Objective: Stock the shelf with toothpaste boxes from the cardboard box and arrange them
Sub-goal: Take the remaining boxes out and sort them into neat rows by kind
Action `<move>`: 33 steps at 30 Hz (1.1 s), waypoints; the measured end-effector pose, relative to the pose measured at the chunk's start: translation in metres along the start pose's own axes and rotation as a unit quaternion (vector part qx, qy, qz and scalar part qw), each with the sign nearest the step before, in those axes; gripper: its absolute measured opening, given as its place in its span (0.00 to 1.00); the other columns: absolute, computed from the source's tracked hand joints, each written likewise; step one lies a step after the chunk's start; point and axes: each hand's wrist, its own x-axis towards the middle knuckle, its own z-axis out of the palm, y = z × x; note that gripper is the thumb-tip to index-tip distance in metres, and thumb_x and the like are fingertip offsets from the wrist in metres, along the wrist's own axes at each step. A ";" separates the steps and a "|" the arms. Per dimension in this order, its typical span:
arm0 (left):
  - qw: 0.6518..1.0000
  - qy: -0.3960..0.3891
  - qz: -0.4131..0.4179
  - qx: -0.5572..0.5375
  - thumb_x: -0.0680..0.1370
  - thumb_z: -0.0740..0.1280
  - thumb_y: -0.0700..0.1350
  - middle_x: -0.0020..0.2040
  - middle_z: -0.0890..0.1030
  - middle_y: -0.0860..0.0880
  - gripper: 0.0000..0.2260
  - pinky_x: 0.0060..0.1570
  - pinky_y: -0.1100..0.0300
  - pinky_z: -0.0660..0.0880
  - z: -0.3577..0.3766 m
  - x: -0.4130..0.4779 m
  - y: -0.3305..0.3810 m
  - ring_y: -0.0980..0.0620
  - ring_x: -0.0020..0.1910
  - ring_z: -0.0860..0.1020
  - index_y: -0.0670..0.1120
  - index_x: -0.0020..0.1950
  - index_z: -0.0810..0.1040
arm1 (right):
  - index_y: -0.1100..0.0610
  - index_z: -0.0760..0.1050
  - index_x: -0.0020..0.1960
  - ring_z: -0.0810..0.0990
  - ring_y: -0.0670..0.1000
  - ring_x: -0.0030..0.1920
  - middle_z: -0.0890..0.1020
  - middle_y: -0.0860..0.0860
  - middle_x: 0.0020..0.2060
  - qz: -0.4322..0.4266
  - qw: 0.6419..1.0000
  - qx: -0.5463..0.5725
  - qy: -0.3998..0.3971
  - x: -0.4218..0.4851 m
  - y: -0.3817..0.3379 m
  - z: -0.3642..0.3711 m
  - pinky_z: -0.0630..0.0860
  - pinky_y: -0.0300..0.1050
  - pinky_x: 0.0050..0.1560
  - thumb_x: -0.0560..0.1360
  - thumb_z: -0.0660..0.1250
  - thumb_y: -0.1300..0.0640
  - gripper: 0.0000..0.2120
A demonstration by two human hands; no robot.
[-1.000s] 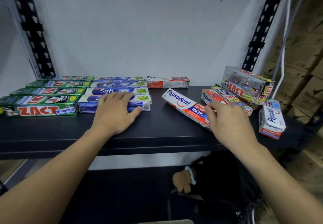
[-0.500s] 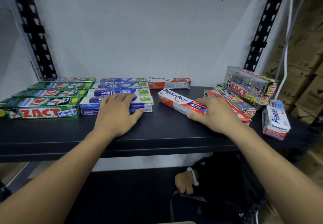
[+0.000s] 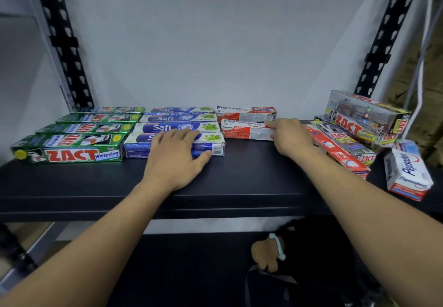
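On the black shelf lie a column of green Zact boxes, a column of blue Safi boxes and a rear Pepsodent box. A second red-and-white Pepsodent box lies flat just in front of that one. My right hand holds its right end, index finger on top. My left hand rests flat on the front Safi box.
A loose pile of Zact and Pepsodent boxes sits at the shelf's right end, with one Pepsodent box near the front edge. Black slotted uprights frame the bay. A dark bag lies on the lower shelf.
My right hand carried the Pepsodent box left and back, turned it straight, and set it flat in front of the rear Pepsodent box. My left hand stayed on the Safi box.
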 end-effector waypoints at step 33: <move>1.000 -0.007 0.001 0.009 0.78 0.54 0.68 0.77 0.64 0.55 0.31 0.76 0.51 0.50 0.001 0.000 -0.001 0.51 0.76 0.59 0.56 0.78 0.62 | 0.50 0.58 0.78 0.57 0.62 0.76 0.48 0.59 0.79 0.052 0.979 0.199 0.018 0.049 0.017 0.043 0.57 0.53 0.75 0.74 0.69 0.39 0.39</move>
